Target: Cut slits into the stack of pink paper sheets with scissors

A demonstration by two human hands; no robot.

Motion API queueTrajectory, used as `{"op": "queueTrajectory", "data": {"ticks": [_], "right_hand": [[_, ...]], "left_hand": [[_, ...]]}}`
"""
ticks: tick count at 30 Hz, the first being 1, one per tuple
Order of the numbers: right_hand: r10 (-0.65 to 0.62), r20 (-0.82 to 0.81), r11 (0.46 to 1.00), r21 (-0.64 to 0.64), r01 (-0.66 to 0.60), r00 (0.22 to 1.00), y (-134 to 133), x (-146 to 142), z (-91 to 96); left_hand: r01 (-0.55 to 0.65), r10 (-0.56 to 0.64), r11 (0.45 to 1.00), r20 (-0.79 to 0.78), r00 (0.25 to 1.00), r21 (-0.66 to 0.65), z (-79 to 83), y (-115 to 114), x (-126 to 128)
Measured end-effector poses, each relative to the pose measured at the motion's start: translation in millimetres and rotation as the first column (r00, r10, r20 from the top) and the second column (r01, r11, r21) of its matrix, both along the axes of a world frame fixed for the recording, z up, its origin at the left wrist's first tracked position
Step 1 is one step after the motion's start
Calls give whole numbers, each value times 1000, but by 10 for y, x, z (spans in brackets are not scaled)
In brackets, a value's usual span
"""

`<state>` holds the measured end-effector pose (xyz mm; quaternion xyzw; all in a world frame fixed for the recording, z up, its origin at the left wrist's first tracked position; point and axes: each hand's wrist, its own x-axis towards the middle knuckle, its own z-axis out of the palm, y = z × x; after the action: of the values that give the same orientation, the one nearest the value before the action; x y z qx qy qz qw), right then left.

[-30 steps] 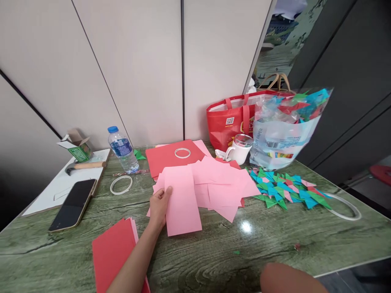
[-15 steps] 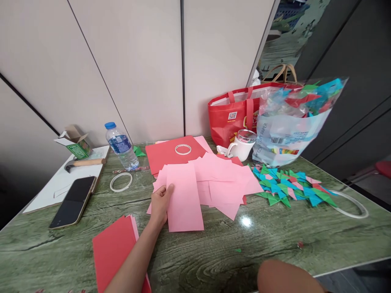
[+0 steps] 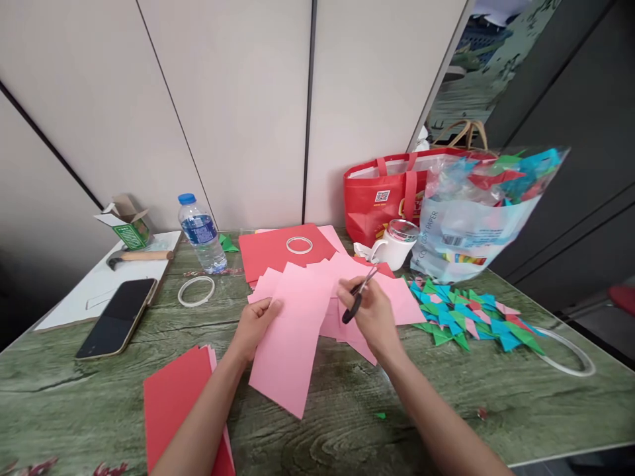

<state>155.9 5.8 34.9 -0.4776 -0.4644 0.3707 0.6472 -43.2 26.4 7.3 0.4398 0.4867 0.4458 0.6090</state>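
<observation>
My left hand (image 3: 254, 325) pinches the left edge of a pink paper sheet (image 3: 292, 344), which is tilted above the table. In my right hand (image 3: 373, 314) is a pair of scissors (image 3: 358, 299) with black handles, its blades pointing up and away from me. The right fingertips are close to the sheet's upper right edge; whether they touch it I cannot tell. Behind both hands, several more pink sheets (image 3: 404, 301) lie spread over red paper (image 3: 272, 248). A stack of red and pink paper (image 3: 173, 403) lies under my left forearm.
Folded paper pieces (image 3: 466, 314) are heaped at the right beside a white ring (image 3: 570, 354). Behind stand a white mug (image 3: 394, 251), a filled plastic bag (image 3: 461, 225) and a red bag (image 3: 364, 205). On the left are a bottle (image 3: 202, 235), a phone (image 3: 119, 317) and a hammer (image 3: 141, 256).
My right hand has come in from the lower right with the scissors. The pink sheet in my left hand has turned, its lower end swinging left and toward me.
</observation>
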Motion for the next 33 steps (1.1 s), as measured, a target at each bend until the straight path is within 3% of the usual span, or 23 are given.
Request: {"op": "queueTrajectory", "data": {"ticks": [2,4,7,9,10,13,15,17,20,23,26,27,30,31,33], "right_hand": [[138,-129,965,-206,-163,982,111,-15,-156],[155,-292,928,-285,-241,944,178,-36,-292],[-4,-572,954,-250,-169,820,213,-75,-397],[-111,-654,965,-250,-75,749,214,-97,-417],[-148,-664,966,-257,-38,733,209,-107,-423],[-223,-671,959,-282,34,707,173,-142,-442],[-254,-649,955,-287,79,717,136,-175,-460],[-267,-571,955,-267,132,776,96,-216,-479],[-255,-391,962,-199,189,884,35,-280,-496],[-109,-275,986,-151,69,955,-45,-342,-473],[209,-152,963,-140,-230,966,-156,-402,-406],[328,-86,930,-148,-338,941,-194,-421,-380],[638,18,748,-254,-613,770,-281,-475,-313],[687,20,701,-281,-655,726,-296,-490,-297],[723,17,664,-295,-687,691,-304,-510,-275]], "left_hand": [[80,-80,997,-30,996,-23,45,-8,-28],[93,-93,993,5,996,-75,74,-4,-46],[55,-20,988,233,972,-144,87,5,-17],[1,36,995,373,927,-97,71,-15,61],[-16,33,999,390,920,-47,56,-39,117],[161,-170,985,328,929,54,-9,-152,311],[169,-194,980,325,926,103,-53,-224,419],[109,-124,992,337,933,63,-82,-256,483],[-82,95,995,384,918,-50,-80,-209,478],[-189,230,972,398,888,-140,-21,-98,371],[-352,351,932,476,806,-89,64,0,230],[-393,373,917,506,778,-71,91,20,192],[-457,387,889,547,742,-9,147,34,147],[-458,378,889,545,749,13,152,24,154],[-457,369,888,509,778,54,133,-13,186]]}}
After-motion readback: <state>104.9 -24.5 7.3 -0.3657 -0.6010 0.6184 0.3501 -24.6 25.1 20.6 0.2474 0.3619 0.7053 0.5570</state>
